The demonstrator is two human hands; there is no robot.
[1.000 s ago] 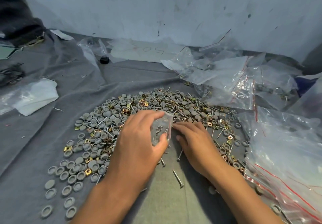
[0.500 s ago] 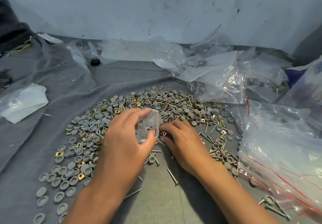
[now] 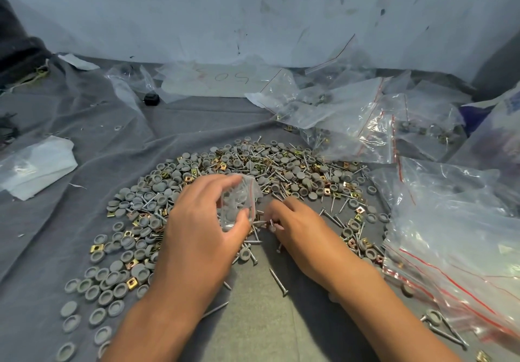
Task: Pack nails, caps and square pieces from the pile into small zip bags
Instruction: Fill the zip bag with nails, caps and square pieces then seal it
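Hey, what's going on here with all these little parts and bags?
A person is sorting hardware into bags. The left hand holds a small clear zip bag above a pile of grey caps, nails and brass square pieces spread on a grey cloth. The right hand is down at the pile's near edge, pinching up nails beside the bag. Larger zip bags lie to the right.

A grey cloth [image 3: 92, 142] covers the surface below a scuffed pale wall [image 3: 253, 9]. A small black cap [image 3: 152, 99] lies near the wall. A folded white sheet [image 3: 33, 166] rests at the left.
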